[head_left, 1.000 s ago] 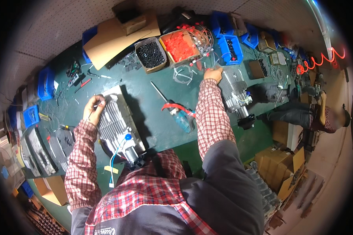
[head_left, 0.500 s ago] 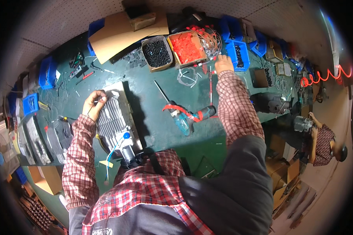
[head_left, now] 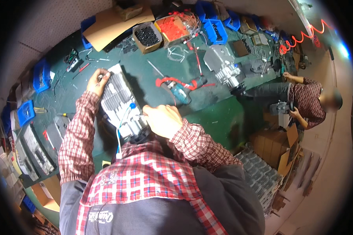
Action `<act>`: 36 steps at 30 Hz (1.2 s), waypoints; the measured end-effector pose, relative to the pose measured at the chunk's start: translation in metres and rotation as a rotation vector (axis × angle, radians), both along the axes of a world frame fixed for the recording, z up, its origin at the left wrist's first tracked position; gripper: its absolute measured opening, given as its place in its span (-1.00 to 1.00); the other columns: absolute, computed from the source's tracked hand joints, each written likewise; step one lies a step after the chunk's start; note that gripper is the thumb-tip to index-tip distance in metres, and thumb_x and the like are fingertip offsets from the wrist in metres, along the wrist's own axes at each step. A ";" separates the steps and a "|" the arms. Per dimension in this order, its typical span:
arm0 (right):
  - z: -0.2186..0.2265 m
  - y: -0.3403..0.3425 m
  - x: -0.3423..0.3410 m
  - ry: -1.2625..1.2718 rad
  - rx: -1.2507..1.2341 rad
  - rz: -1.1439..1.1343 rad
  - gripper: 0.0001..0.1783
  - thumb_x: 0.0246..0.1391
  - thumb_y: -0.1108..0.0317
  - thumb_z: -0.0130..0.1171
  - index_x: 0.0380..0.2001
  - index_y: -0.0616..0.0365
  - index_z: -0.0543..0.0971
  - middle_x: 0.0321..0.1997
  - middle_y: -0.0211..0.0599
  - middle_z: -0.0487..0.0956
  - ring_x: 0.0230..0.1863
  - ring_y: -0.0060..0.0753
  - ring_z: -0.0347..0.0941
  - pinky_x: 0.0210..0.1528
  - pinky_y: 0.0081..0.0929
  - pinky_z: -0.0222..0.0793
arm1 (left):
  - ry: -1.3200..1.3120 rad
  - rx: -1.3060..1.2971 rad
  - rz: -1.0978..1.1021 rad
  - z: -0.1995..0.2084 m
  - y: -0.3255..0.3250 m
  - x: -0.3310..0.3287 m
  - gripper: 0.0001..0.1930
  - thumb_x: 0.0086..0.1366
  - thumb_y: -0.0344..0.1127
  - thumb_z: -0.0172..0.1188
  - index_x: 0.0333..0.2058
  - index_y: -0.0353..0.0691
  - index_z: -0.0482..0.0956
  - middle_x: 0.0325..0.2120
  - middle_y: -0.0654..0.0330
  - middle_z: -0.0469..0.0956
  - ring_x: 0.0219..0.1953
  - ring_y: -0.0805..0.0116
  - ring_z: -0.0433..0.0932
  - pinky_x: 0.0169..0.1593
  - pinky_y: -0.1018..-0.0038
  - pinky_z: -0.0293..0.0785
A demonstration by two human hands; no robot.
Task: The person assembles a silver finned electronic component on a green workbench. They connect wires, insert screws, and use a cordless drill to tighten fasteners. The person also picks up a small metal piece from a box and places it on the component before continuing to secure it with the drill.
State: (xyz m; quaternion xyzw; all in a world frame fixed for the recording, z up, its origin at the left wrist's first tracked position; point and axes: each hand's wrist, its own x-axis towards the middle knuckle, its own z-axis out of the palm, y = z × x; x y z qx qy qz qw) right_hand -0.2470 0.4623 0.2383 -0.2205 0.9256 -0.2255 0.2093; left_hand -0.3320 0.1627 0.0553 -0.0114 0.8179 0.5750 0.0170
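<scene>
In front of me a silver finned metal housing (head_left: 117, 92) lies tilted on the bench, with a round motor-like end (head_left: 135, 127) close to my body. A blue round part (head_left: 132, 105) and a white-and-blue wire (head_left: 119, 137) are on its lower half. My left hand (head_left: 97, 83) is at the housing's far left corner, fingers curled together around something too small to name. My right hand (head_left: 163, 120) is beside the lower right side, its fingertips pinched at thin white pieces I cannot make out. A teal cordless drill (head_left: 179, 93) with a red strap lies right of the housing.
Boxes of black screws (head_left: 147, 36) and red caps (head_left: 171, 29) stand at the back, near a blue bin (head_left: 215, 32). Another silver unit (head_left: 225, 70) sits on the bench at right. A co-worker (head_left: 312, 100) stands beyond, one hand on a dark unit (head_left: 280, 108). Cartons (head_left: 268, 143) stand below.
My right hand has come back from the far blue bin to the housing's lower right side. A silver unit now sits on the bench at right, and the co-worker has shifted. The view has turned.
</scene>
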 end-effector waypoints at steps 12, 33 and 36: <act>-0.041 -0.067 0.032 0.019 -0.381 -0.421 -0.82 0.02 0.40 0.18 -0.47 0.26 0.40 -0.47 -0.05 0.59 -0.37 0.07 0.54 -0.36 -0.16 0.42 | 0.024 -0.105 -0.095 0.021 0.012 -0.009 -0.65 0.25 -0.14 0.24 -0.09 -0.21 0.49 -0.26 0.21 0.55 -0.14 0.39 0.49 0.03 0.46 0.39; -0.071 -0.125 -0.015 0.128 -0.238 -0.611 -0.74 0.12 0.20 0.10 -0.40 0.21 0.52 -0.44 0.05 0.60 -0.35 0.17 0.54 -0.27 0.00 0.41 | -0.028 0.001 -0.209 0.008 -0.001 -0.018 -0.53 0.29 -0.24 0.19 0.14 -0.21 0.36 -0.25 0.30 0.49 -0.07 0.49 0.43 0.10 0.51 0.32; -0.075 -0.119 -0.024 -0.010 -0.145 -0.595 -0.68 0.14 0.18 0.07 -0.37 0.28 0.54 -0.38 0.17 0.58 -0.27 0.26 0.51 -0.21 0.03 0.39 | -0.046 0.062 -0.230 0.007 -0.001 -0.018 -0.51 0.30 -0.24 0.18 0.16 -0.21 0.33 -0.23 0.32 0.47 -0.08 0.48 0.42 0.10 0.51 0.32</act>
